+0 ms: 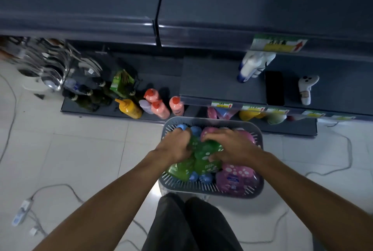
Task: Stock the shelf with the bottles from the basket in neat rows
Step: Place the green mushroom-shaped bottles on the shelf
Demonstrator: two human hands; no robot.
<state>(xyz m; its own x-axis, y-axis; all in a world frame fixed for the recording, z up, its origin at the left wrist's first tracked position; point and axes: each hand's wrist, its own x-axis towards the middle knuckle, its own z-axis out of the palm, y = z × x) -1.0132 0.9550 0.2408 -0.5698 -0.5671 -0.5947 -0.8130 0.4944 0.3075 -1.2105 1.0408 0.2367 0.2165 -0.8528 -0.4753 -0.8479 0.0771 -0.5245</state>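
One grey slatted basket (212,189) is sitting on the white tiled floor (86,150), just in front of the dark shelf (222,81) and between it and the person's knees. Inside it about four green bottles (209,165) are lying jumbled at left and centre; at least two pink bottles (235,178) are lying at right; four blue caps (205,178) are showing, two by the far rim and two by the near rim. On the bottom board to the left, three salmon bottles (160,109) with orange caps are standing close together, with one yellow bottle (130,108) and one pale lilac bottle (146,106) just beside them. On the raised board to the right, a cluster of white bottles (250,67), too blurred to count, is standing near one black slab (274,87) and one white controller (306,87). Both bare forearms are reaching forward and down, converging over the basket. The left hand (177,145) is curling its fingers round one of the green bottles at the far left; the right hand (228,148) is gripping one at the centre. Whether both are holding the same bottle is not clear.
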